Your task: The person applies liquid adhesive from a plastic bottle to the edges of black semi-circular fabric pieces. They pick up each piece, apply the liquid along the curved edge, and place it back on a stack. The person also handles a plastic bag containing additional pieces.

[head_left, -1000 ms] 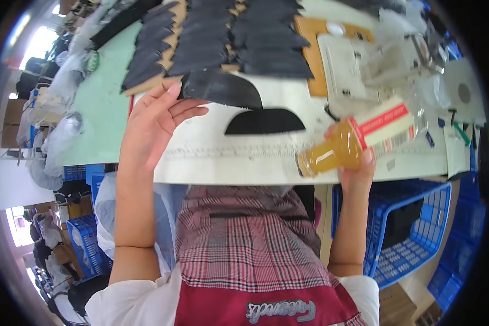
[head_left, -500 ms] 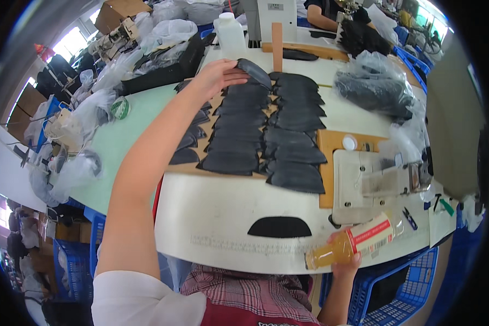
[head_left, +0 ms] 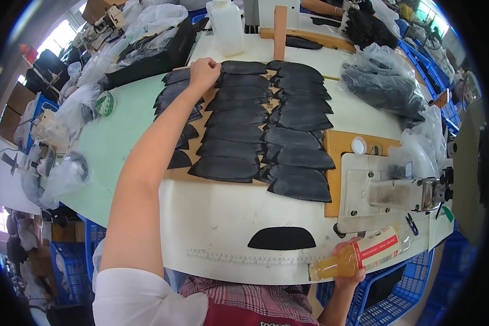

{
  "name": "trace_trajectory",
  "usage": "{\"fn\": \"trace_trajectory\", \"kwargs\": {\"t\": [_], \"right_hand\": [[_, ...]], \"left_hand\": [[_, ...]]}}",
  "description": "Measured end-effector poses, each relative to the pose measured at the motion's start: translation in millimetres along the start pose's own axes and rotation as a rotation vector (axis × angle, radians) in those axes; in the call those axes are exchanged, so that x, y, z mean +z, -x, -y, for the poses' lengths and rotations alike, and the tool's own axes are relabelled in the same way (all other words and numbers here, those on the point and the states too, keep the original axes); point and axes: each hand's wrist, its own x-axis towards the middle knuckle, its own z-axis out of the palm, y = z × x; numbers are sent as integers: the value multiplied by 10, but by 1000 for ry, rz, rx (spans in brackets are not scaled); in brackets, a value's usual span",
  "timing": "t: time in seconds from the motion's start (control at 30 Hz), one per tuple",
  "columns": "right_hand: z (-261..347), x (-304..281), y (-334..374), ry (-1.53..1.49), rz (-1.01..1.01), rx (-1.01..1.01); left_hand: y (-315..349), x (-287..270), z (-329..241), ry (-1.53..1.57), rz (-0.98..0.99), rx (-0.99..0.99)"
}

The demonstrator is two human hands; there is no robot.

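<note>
The slim black piece (head_left: 245,67) lies at the far end of the middle row on the worktop (head_left: 201,220), immediately right of the left hand (head_left: 204,75), its long axis running left to right. The left hand's fingers are curled at the piece's left end, whether pinching it cannot be told; the right hand (head_left: 350,280), well apart, grips a bottle of amber liquid (head_left: 342,265), neck leftward. The piece appears dark, smooth and faintly sheened.
</note>
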Motion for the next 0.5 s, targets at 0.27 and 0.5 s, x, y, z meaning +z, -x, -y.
{"fn": "trace_trajectory", "kwargs": {"t": [0.27,0.5], "right_hand": [[-54,-31,-8,-46,7,-25],[-82,-204,52,10,-67,-43]], "left_hand": [[120,-89,130,-310,-441,212],[1990,-854,-1180,176,299,62]]}}
